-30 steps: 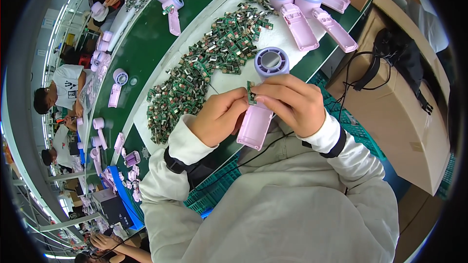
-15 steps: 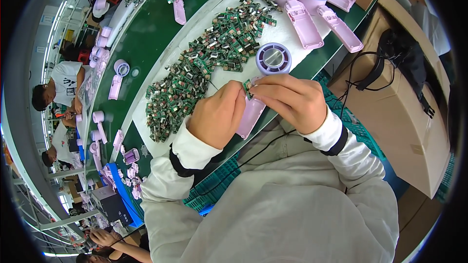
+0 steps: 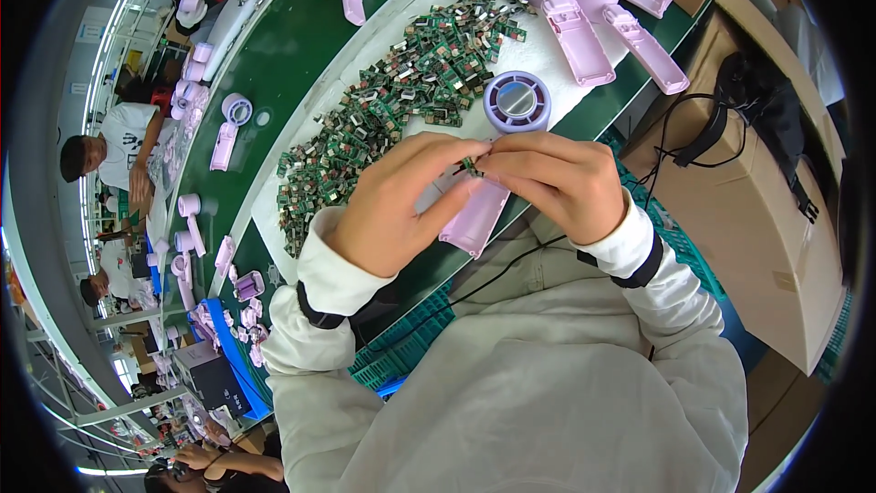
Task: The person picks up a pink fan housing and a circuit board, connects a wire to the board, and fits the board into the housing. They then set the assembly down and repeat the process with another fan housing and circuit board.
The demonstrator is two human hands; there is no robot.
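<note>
Between my two hands, above an opened pink handle, is a small green circuit board [image 3: 469,165]. My left hand [image 3: 394,204] pinches it with thumb and forefinger stretched toward it. The bunched fingertips of my right hand [image 3: 564,181] meet at the board's other side, closed on it. Beneath them lies a handheld fan [image 3: 517,102], its round purple head pointing away from me and its hollow pink handle toward me. My fingers cover the upper part of that handle. Left of the fan, a large heap of green circuit boards [image 3: 388,96] spreads over a white sheet [image 3: 584,100].
Several more open-handled fans [image 3: 578,41] stand at the back right. A green conveyor belt [image 3: 274,82] on the left carries fan parts. A blue bin [image 3: 233,361] is at lower left, a cardboard box [image 3: 739,210] at right. Co-workers sit across the belt.
My left hand has gone from a tight fist to longer, more extended fingers around the board. My right fingers have closed in on it. Fan parts on the belt have shifted slightly.
</note>
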